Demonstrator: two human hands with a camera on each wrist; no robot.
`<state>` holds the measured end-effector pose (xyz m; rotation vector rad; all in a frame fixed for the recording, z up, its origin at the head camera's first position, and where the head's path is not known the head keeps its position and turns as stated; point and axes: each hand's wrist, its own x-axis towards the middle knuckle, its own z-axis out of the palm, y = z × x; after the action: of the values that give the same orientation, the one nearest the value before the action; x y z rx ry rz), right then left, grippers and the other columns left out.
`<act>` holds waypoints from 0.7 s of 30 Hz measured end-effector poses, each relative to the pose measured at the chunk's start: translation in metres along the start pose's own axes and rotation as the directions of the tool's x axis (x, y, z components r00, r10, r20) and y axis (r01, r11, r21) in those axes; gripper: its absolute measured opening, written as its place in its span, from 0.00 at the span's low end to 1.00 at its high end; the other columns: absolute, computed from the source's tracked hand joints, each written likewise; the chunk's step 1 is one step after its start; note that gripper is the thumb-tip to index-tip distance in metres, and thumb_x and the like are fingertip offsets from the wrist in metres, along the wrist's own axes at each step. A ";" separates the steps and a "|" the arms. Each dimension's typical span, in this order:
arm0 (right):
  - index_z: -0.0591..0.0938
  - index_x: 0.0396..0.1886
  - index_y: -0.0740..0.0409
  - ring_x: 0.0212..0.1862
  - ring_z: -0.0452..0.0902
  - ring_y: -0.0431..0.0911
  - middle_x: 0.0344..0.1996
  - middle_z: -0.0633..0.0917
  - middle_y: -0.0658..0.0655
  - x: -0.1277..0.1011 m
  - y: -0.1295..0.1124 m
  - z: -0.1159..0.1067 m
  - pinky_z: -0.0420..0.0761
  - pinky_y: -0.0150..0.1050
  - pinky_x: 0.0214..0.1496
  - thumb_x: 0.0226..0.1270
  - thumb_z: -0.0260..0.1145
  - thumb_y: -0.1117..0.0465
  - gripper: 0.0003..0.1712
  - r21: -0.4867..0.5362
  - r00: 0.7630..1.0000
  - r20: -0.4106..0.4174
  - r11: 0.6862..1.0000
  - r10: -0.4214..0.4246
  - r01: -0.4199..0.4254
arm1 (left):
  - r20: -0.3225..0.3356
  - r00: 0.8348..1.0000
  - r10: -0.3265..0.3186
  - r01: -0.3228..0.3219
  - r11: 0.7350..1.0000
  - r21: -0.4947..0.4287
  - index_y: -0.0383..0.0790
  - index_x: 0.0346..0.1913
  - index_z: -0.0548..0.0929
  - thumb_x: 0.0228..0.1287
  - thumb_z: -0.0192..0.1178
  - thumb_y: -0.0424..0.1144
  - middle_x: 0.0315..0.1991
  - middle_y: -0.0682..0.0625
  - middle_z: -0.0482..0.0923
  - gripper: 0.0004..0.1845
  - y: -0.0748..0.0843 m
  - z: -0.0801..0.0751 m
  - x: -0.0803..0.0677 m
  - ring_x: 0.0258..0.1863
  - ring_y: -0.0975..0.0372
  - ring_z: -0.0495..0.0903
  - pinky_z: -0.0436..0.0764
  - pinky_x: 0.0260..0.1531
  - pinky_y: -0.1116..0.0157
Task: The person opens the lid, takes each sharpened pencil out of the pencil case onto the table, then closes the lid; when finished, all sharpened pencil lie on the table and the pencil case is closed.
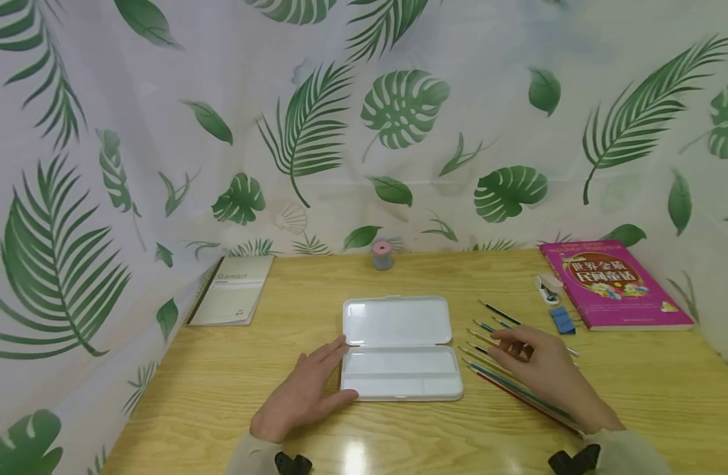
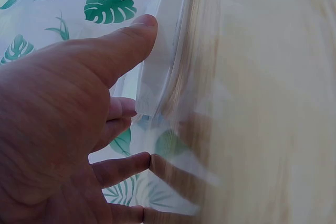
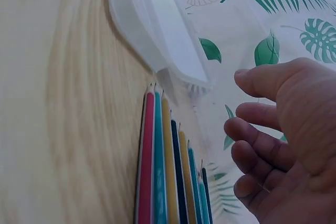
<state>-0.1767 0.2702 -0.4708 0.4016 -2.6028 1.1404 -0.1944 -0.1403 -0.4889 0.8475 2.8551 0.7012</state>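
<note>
A white plastic pencil case [image 1: 396,321] lies unfolded on the wooden table, its lid tilted back and its tray divided lengthwise. My left hand [image 1: 304,396] rests at the case's left side, fingers spread along the edge and thumb at the front corner. To the right of the case, several sharpened pencils lie side by side with tips toward it, among them a red pencil [image 3: 145,166] nearest me, then teal, yellow and dark ones. Above these pencils hovers my right hand [image 1: 539,363], fingers loosely bent with nothing between them in the right wrist view. Its back hides part of the pencils.
A magenta book [image 1: 616,287] lies at the back right, beside a small white-and-beige item [image 1: 548,289] and a blue block [image 1: 562,320]. A grey-and-pink cylinder [image 1: 382,254] stands at the back. At the left lies a pale notebook [image 1: 233,290]. Leaf-patterned cloth borders the table.
</note>
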 end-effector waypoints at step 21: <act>0.70 0.69 0.71 0.42 0.79 0.49 0.53 0.82 0.66 0.072 -0.015 0.042 0.78 0.38 0.32 0.78 0.55 0.48 0.34 -0.007 0.979 0.178 0.995 0.096 -0.096 | -0.023 0.999 0.026 -0.027 1.000 -0.011 0.40 0.76 0.63 0.65 0.62 0.60 0.78 0.48 0.54 0.43 -0.003 0.000 0.001 0.74 0.51 0.58 0.57 0.66 0.33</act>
<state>-0.2441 0.2187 -0.4631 0.3989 -2.8036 1.1884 -0.1969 -0.1421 -0.4902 0.8829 2.8624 0.7336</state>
